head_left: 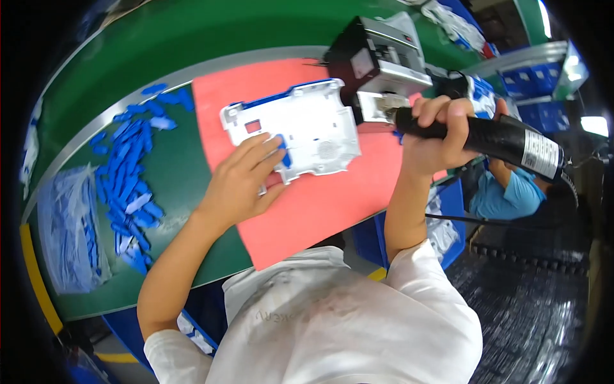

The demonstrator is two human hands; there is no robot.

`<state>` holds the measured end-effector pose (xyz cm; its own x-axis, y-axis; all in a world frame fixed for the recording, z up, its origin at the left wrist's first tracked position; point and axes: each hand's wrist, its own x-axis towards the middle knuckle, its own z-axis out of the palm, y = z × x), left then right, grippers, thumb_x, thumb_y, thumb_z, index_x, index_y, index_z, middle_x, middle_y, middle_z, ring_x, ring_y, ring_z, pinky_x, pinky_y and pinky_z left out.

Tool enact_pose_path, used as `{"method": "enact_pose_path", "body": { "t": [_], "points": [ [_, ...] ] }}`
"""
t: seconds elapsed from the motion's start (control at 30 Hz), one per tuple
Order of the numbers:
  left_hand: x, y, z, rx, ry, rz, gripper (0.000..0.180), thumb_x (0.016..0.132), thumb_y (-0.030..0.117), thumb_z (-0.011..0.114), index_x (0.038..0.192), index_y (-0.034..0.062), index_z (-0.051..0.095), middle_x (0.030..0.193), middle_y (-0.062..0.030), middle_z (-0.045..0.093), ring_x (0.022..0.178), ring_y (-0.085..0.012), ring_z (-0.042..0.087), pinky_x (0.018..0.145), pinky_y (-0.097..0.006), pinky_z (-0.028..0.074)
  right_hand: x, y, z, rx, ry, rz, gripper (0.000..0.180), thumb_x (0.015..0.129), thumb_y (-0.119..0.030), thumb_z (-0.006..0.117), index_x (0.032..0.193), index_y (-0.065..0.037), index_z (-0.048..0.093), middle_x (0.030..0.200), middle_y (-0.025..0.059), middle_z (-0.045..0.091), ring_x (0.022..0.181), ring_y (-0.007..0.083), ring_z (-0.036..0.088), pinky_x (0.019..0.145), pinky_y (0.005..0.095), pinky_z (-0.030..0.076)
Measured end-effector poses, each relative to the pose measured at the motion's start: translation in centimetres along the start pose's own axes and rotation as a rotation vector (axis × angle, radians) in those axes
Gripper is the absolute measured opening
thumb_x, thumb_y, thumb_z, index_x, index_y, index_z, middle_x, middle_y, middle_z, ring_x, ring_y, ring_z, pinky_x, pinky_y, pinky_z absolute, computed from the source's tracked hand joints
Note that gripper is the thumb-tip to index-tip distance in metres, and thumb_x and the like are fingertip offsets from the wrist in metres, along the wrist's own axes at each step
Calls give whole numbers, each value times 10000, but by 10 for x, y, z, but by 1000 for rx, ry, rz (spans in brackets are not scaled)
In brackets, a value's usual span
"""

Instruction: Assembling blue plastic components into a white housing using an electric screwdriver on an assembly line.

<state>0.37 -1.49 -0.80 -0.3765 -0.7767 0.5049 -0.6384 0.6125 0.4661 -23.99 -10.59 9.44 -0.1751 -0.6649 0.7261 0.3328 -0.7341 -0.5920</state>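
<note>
A white plastic housing (313, 131) with a blue far edge lies, inner side up, on a pink mat (307, 208). My left hand (246, 176) grips its near left edge, thumb at the rim and fingers across the top. Under those fingertips is a small blue plastic piece (283, 152), partly hidden. Raised at the right, my right hand (444, 131) is wrapped round a black electric screwdriver (495, 137). The screwdriver lies nearly level, its front end at the screw feeder (387, 73), a black and metal box. Its bit tip is hard to make out there.
Loose blue plastic pieces (128, 173) are heaped on the green table (179, 221) at left, beside a clear bag (70, 230) of parts. A blue bin (454, 217) stands below the table's right edge. Another person (508, 192) in a blue shirt is at far right.
</note>
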Motion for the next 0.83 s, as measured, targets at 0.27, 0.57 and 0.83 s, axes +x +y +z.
{"method": "enact_pose_path", "body": {
  "t": [0.27,0.57,0.83],
  "points": [
    [8,6,4,11,-34,-7,444,665,138,777,1062,-25,662,1256,-142,595,1200,-347,544,969,-425,485,25,15,-42,-299,32,-91,628,812,104,571,1366,28,286,600,48,546,485,125,547,513,267,473],
    [10,12,0,35,-70,-50,488,698,203,784,1120,1,643,1288,-135,585,1234,-346,520,1020,-434,446,2,-3,-34,-232,-54,6,681,811,89,559,1389,42,202,596,56,522,452,122,500,473,275,453],
    [5,7,4,16,-90,-68,519,743,229,765,1198,35,605,1319,-118,564,1273,-329,480,1042,-430,417,24,17,-50,-354,-25,-176,619,871,45,562,1398,52,237,665,81,576,486,152,560,492,293,487]
  ]
}}
